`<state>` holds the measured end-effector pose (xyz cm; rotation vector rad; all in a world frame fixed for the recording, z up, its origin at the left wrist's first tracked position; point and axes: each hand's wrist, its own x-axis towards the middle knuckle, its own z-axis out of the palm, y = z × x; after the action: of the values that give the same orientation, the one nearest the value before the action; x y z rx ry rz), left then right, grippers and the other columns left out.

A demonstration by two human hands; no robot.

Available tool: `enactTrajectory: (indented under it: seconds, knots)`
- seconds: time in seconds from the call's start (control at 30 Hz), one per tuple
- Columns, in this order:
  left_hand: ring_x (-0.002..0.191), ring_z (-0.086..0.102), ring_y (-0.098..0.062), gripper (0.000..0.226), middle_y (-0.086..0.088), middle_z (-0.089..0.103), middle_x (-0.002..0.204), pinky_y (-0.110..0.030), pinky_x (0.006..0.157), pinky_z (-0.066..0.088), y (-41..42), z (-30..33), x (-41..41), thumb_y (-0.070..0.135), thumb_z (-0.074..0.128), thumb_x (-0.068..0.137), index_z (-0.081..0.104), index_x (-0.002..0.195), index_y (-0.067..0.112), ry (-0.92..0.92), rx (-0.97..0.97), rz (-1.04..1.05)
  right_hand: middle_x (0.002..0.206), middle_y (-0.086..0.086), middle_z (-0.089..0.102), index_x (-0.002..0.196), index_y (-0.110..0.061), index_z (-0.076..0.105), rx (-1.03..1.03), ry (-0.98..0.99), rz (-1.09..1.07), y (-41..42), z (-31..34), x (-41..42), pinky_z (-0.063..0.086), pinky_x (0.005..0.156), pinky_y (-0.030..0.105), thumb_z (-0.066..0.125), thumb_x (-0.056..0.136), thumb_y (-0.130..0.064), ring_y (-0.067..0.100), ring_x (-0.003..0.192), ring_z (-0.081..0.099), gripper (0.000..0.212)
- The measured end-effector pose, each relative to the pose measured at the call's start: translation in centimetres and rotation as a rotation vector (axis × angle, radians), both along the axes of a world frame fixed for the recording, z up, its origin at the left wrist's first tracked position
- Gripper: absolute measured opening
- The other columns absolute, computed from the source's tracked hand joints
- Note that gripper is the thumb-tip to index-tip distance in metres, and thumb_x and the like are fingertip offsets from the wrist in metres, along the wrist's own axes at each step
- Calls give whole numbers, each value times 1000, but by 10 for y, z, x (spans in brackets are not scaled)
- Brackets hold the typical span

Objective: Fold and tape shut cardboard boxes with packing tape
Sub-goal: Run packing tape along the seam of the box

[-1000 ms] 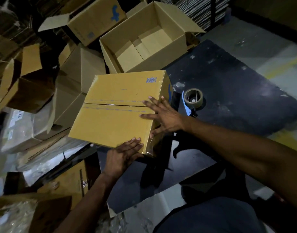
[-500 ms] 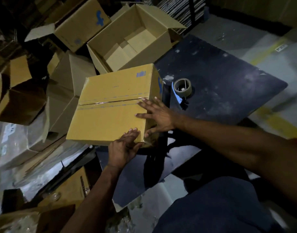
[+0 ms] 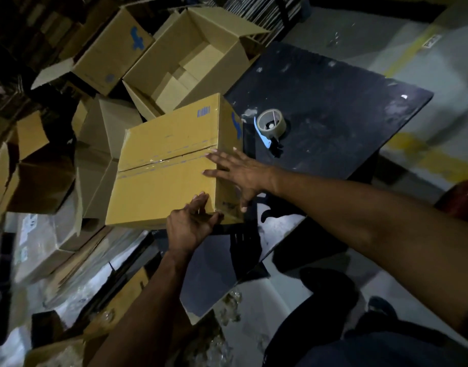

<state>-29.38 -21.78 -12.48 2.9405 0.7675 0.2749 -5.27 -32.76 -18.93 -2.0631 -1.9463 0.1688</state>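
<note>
Now | left hand: near corner of box is gripped | right hand: laid flat, fingers straight, on the side | box: seam taped, overhanging tabletop edge | step judged: taped box being cleared | next: tape to be reached, beyond.

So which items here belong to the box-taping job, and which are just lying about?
In use:
closed yellow-brown cardboard box with taped seam
left hand
right hand
blue-handled packing tape dispenser

Lying about:
open empty cardboard box
blue-marked cardboard box
black tabletop
</note>
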Motion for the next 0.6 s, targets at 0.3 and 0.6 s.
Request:
enactTrajectory:
  seconds: [0.3, 0.6]
  knots:
    - [124, 71, -18, 71, 1, 76, 134, -34, 97, 61, -20, 4, 0, 64, 89, 76, 73, 141, 40, -83, -55, 131, 173, 0, -32, 167, -44, -4, 41, 118, 22, 2, -9, -4, 6, 123, 77, 75, 31, -101, 29, 160, -29, 167]
    - [132, 68, -8, 76, 16, 76, 132, -38, 108, 60, -28, -18, 8, 72, 86, 61, 79, 131, 42, -329, -311, 352, 178, -6, -16, 169, -33, -9, 195, 194, -21, -1, -11, -8, 19, 124, 72, 66, 53, -105, 22, 164, -15, 156]
